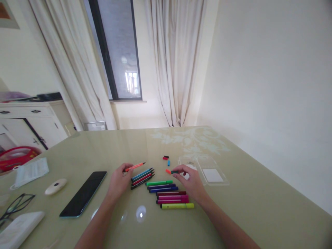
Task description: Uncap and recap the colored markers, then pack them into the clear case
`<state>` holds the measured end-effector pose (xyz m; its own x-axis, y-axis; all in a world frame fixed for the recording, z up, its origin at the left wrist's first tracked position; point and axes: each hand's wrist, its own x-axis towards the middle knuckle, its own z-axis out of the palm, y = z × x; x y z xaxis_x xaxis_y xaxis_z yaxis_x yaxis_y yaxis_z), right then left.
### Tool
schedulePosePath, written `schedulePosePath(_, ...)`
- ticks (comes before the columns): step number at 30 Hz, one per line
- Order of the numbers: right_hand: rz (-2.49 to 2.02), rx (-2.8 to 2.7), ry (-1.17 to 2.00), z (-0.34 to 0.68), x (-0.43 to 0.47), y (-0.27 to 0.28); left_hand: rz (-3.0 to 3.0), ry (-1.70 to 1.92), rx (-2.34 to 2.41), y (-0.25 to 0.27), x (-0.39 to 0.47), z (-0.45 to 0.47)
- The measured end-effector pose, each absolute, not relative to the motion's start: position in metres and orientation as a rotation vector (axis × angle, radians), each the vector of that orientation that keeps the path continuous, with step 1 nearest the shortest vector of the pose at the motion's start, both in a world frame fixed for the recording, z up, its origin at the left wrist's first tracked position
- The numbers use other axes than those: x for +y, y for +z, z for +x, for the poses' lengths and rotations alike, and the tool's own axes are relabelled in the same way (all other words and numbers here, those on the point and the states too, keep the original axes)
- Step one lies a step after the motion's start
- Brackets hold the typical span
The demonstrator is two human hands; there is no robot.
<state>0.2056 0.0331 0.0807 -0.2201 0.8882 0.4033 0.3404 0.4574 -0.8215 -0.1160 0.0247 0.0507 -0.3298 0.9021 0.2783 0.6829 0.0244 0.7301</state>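
Observation:
My left hand (121, 178) is closed around an uncapped orange marker (135, 167), its dark tip pointing right. Just beside it, several uncapped markers (142, 178) in blue, red and black lie in a slanted row. My right hand (190, 178) pinches a small dark green marker cap (174, 172) at the fingertips. An orange cap (168, 171) touches or nearly touches that one; whether it is also held I cannot tell. Beyond them lie a blue cap (168, 163), a red cap (165, 158) and a black cap (166, 156). Between my forearms are several capped markers, including a yellow one (177, 206).
An open clear plastic case (214, 174) lies behind my right hand. Toward the left are a phone (84, 193), a white oval object (55, 186), a face mask (31, 172), eyeglasses (18, 205) and a white box-like object (22, 230). The glossy table (249, 211) meets the right wall.

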Motion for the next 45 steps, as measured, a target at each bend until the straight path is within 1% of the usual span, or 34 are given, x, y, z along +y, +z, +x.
schedulePosePath(5,-1.055,-1.777,0.734,0.206,0.035,0.077,1.700,1.099,2.017,0.044,0.027,-0.119)
schedulePosePath(10,-1.051,-1.780,0.739,0.206,0.035,0.078,1.994,0.960,1.943,0.049,0.024,-0.107)
schedulePosePath(15,-1.037,-1.799,0.762,0.206,0.034,0.078,2.096,0.727,2.031,0.049,0.019,-0.102)
schedulePosePath(20,-1.000,-1.812,0.776,0.207,0.035,0.077,2.120,0.633,2.073,0.049,0.017,-0.104)
schedulePosePath(23,-0.995,-1.805,0.778,0.207,0.035,0.076,2.126,0.693,2.056,0.051,0.015,-0.102)
schedulePosePath(25,-0.997,-1.797,0.773,0.206,0.035,0.077,2.102,0.816,1.991,0.054,0.014,-0.096)
schedulePosePath(27,-1.001,-1.790,0.767,0.206,0.034,0.078,2.044,0.950,1.856,0.059,0.012,-0.088)
schedulePosePath(30,-0.998,-1.778,0.767,0.206,0.033,0.079,1.942,1.056,1.627,0.065,0.008,-0.073)
schedulePosePath(34,-0.981,-1.775,0.752,0.206,0.033,0.079,1.888,1.114,1.471,0.068,0.005,-0.059)
schedulePosePath(45,-0.942,-1.772,0.818,0.202,0.031,0.071,1.871,1.102,1.413,0.069,-0.001,-0.045)
